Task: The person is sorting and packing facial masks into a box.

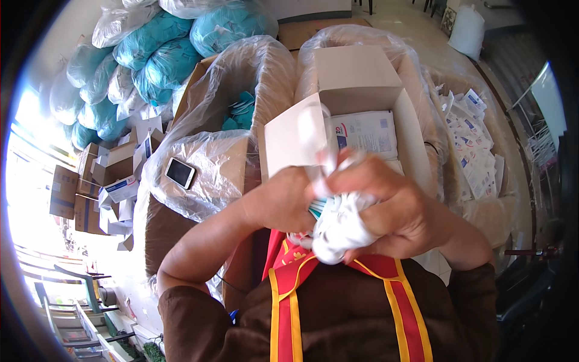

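Just before the chest, a bundle is held, its long axis slanted toward the body. By the right hand, the nearer one, it is clasped from the right; the left hand is set at its upper left, its grip too blurred to be told. White, looped strands and a teal left edge are shown. Beyond, packets are held in an open box.

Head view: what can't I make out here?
In the head view:
Left hand: fingertips lost in motion blur.
White bundle: partly covered by the right hand.
Open carton: floor covered by white packets.
Teal pieces: top ones hide whatever lies beneath.
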Demonstrator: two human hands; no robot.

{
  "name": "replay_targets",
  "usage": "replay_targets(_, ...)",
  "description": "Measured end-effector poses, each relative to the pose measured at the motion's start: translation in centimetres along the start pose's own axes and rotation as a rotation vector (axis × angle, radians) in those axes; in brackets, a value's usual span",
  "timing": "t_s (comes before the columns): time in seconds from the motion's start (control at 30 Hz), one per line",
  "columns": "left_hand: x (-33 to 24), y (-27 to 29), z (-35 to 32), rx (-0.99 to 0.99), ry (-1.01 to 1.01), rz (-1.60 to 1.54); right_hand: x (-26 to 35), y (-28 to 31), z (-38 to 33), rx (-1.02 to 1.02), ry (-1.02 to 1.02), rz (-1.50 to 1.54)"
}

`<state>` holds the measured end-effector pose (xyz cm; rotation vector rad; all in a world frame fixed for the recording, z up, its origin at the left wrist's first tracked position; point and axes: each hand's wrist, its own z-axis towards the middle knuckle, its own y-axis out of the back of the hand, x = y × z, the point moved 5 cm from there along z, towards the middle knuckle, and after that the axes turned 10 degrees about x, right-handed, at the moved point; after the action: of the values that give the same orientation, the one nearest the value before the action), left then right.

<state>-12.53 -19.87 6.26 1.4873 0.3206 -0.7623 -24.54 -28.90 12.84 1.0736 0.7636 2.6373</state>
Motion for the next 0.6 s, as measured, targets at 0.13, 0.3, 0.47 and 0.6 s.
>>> replay_targets(0.13, -1.6, -1.0, 0.4, 0.149, 0.001, 0.059, -0.3, -3.0, -0.5, 0.297, -0.140, 0.373)
replay_targets(0.3, -5.5, 0.2, -4.1, 0.300, 0.021, 0.143, 2.6, -0.9, -4.2, 0.268, -0.211, 0.675)
replay_targets(0.47, 1.2, 6.9, -13.6, 0.012, 0.734, 0.460, 3.3, 7.0, -14.7, -0.687, -1.055, 0.413)
replay_targets(0.6, -2.5, 6.4, -5.6, -0.092, 0.372, 0.760, -4.2, 3.9, -10.9, -0.245, -0.958, 0.582)
